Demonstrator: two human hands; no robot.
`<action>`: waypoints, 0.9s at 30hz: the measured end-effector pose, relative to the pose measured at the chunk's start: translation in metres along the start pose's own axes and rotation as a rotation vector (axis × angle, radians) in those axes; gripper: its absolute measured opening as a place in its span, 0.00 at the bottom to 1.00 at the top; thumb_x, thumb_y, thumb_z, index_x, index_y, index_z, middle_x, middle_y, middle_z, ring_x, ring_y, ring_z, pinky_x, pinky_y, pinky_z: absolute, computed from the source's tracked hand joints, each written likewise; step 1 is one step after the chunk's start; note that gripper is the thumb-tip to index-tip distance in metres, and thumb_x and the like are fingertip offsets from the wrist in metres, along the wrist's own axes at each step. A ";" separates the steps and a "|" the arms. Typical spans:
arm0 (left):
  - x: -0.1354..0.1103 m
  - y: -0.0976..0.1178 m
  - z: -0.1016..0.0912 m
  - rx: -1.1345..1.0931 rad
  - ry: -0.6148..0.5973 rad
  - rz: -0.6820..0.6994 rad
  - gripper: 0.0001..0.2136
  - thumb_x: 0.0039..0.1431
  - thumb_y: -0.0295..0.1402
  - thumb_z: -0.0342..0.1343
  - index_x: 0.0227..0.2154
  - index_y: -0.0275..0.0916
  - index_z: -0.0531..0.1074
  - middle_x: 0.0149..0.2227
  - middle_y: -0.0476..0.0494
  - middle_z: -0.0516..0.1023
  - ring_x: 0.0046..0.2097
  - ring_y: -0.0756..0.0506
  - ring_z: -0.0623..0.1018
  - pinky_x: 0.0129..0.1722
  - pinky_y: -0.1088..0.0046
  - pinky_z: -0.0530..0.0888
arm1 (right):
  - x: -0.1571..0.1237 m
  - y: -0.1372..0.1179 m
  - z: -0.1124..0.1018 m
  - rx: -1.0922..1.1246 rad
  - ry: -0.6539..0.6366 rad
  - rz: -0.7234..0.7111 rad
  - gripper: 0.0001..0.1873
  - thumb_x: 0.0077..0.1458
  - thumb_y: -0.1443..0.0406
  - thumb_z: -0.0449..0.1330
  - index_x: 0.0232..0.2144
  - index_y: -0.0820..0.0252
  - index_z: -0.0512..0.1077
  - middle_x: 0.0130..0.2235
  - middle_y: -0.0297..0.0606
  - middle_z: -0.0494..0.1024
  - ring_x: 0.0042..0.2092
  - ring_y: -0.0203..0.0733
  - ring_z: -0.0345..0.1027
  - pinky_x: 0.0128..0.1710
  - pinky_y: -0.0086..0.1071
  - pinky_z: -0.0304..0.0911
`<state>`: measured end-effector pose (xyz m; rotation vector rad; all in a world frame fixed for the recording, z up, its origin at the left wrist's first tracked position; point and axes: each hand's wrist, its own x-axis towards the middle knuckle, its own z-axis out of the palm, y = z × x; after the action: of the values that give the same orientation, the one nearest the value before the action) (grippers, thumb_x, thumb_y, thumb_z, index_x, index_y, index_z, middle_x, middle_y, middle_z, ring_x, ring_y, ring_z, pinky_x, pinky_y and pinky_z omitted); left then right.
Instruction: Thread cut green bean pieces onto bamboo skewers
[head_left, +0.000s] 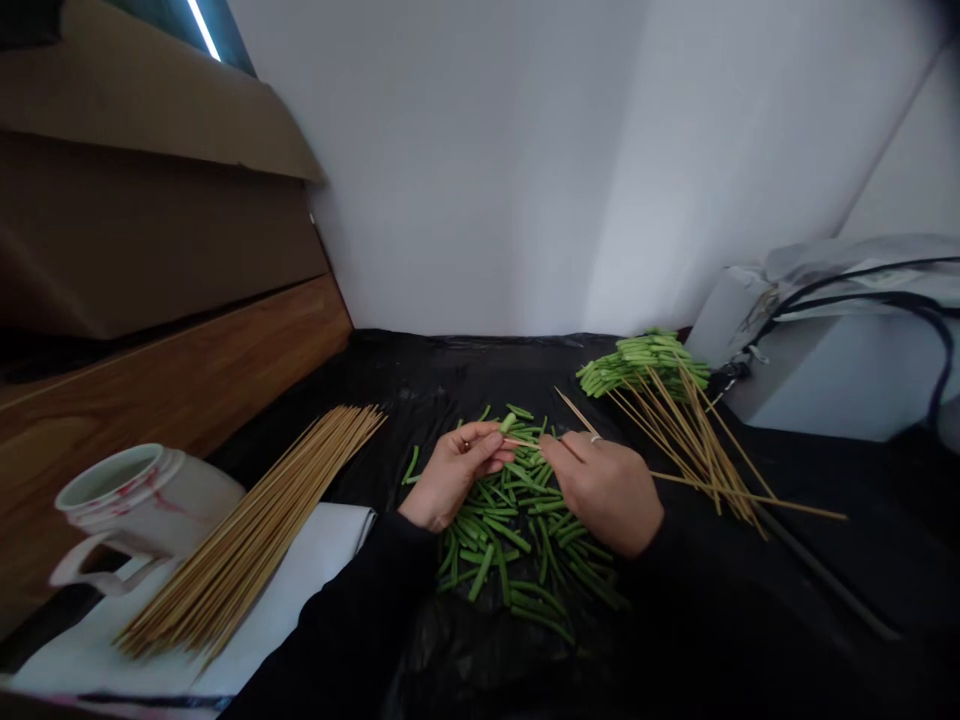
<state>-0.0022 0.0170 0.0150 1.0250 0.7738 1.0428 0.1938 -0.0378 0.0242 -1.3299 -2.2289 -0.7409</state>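
Pale green, a short stem (508, 424) is pinched by the left hand (453, 472). Over the pile (495, 530), the right hand (611, 490) clamps a thin skewer (522, 442).

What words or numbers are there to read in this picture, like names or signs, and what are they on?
None: I can't read any word, label, brand, number or sign here.
The white ceramic mug with a handle has pinkish-red marks, too blurred to tell what they are.
No writing shows on the big brown cardboard box, the thin tan wooden sticks or the cut green stems.
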 end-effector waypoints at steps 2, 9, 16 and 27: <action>0.000 0.001 -0.001 -0.022 0.030 0.000 0.12 0.50 0.31 0.64 0.37 0.32 0.75 0.35 0.40 0.81 0.32 0.52 0.78 0.33 0.80 0.73 | -0.001 -0.003 0.006 0.015 0.041 0.019 0.14 0.58 0.71 0.52 0.45 0.61 0.72 0.29 0.35 0.70 0.31 0.38 0.61 0.31 0.33 0.50; 0.002 0.001 -0.004 -0.160 0.034 -0.072 0.11 0.54 0.27 0.60 0.42 0.32 0.76 0.40 0.38 0.80 0.38 0.50 0.79 0.40 0.79 0.74 | -0.018 -0.001 0.014 0.057 0.065 0.096 0.21 0.56 0.74 0.49 0.51 0.65 0.69 0.30 0.37 0.71 0.33 0.39 0.62 0.33 0.32 0.52; -0.001 0.002 0.000 -0.160 0.004 -0.089 0.10 0.57 0.30 0.58 0.41 0.33 0.76 0.40 0.39 0.80 0.39 0.50 0.79 0.40 0.78 0.74 | -0.017 -0.008 0.011 0.048 0.037 0.105 0.24 0.55 0.74 0.50 0.54 0.61 0.67 0.29 0.35 0.71 0.29 0.35 0.62 0.28 0.31 0.50; -0.001 -0.003 -0.001 -0.131 0.008 -0.070 0.10 0.51 0.26 0.63 0.38 0.34 0.76 0.41 0.40 0.79 0.39 0.51 0.78 0.40 0.79 0.73 | -0.016 -0.010 0.008 0.071 0.068 0.104 0.20 0.54 0.73 0.49 0.48 0.63 0.72 0.28 0.37 0.72 0.29 0.35 0.60 0.29 0.28 0.51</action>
<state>-0.0023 0.0162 0.0116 0.8770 0.7330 1.0245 0.1913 -0.0465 0.0061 -1.3552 -2.0961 -0.6534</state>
